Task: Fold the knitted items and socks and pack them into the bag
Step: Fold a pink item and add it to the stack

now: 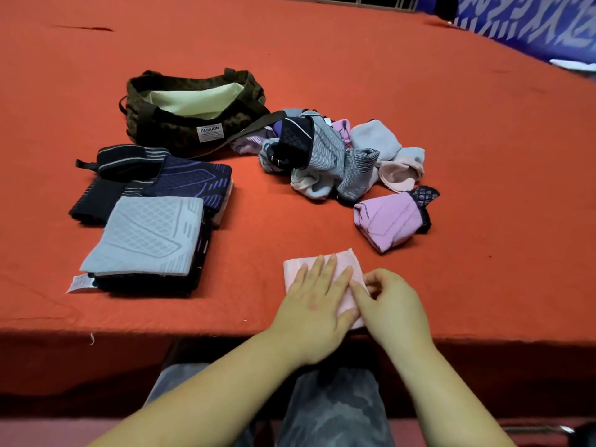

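A pale pink knitted piece (346,258) lies folded near the table's front edge. My left hand (317,306) presses flat on it with straight fingers. My right hand (392,301) pinches its right side with curled fingers. Behind it, a jumbled pile of socks and knits (325,156) sits mid-table, with a folded pink-and-black item (392,217) beside it. At the left is a stack of folded knits, grey (145,235) on top of dark ones, with navy-purple (193,182) behind. The open camouflage bag (193,114) stands at the back left, showing its pale lining.
The table wears an orange-red cloth (354,59), its front edge just below my hands. A blue patterned banner (532,24) runs along the far right. My knees in grey trousers (335,408) are under the table edge.
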`<action>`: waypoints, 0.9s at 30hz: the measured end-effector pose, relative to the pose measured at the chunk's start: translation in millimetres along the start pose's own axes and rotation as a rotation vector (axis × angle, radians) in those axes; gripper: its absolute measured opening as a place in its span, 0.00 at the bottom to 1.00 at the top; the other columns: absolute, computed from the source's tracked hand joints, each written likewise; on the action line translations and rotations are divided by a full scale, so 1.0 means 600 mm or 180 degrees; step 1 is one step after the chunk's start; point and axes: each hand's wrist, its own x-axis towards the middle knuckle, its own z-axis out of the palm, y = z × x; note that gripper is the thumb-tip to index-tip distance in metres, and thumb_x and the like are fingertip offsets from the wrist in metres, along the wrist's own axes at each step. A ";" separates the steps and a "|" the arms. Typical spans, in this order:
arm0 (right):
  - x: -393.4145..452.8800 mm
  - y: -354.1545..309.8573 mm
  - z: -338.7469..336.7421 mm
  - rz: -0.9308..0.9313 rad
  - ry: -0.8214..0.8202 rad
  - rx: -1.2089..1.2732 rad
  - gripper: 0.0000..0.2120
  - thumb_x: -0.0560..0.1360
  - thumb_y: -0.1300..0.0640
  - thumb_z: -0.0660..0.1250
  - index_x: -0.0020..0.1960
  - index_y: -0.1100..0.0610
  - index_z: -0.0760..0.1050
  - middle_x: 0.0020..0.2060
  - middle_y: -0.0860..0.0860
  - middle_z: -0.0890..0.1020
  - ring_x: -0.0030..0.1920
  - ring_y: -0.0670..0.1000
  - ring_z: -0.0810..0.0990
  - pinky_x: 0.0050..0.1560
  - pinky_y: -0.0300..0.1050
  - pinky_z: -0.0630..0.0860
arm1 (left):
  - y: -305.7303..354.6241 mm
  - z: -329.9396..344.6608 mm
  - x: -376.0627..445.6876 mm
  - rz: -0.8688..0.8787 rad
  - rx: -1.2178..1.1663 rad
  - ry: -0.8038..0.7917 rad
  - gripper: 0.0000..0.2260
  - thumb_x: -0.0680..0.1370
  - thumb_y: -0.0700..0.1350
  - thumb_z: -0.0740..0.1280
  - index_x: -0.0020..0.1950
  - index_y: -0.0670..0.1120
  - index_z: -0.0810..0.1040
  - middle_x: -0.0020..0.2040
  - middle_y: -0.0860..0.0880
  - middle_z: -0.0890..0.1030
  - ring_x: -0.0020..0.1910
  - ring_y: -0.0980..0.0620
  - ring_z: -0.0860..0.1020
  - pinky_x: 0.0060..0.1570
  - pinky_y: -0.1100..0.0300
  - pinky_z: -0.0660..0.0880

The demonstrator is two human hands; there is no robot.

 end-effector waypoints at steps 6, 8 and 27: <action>0.011 0.005 0.000 0.0432 -0.0430 -0.0198 0.17 0.72 0.50 0.69 0.59 0.54 0.72 0.52 0.51 0.80 0.54 0.55 0.78 0.52 0.46 0.73 | 0.007 0.014 0.008 -0.0157 0.0320 -0.0318 0.41 0.66 0.62 0.31 0.78 0.48 0.44 0.78 0.44 0.42 0.77 0.46 0.41 0.71 0.52 0.32; 0.024 0.001 -0.006 0.0622 -0.0658 -0.0099 0.18 0.71 0.52 0.70 0.59 0.55 0.74 0.52 0.51 0.81 0.55 0.54 0.78 0.52 0.45 0.73 | 0.009 0.013 0.012 -0.0148 0.0318 -0.0300 0.42 0.65 0.63 0.30 0.78 0.50 0.43 0.78 0.45 0.41 0.77 0.48 0.39 0.70 0.54 0.31; 0.022 -0.150 -0.008 0.0382 -0.1564 0.3218 0.10 0.79 0.60 0.58 0.57 0.57 0.76 0.36 0.50 0.80 0.28 0.44 0.71 0.34 0.37 0.69 | -0.091 -0.169 -0.013 -0.1261 -0.3923 0.1098 0.05 0.76 0.35 0.66 0.43 0.44 0.78 0.31 0.53 0.79 0.27 0.62 0.75 0.30 0.71 0.71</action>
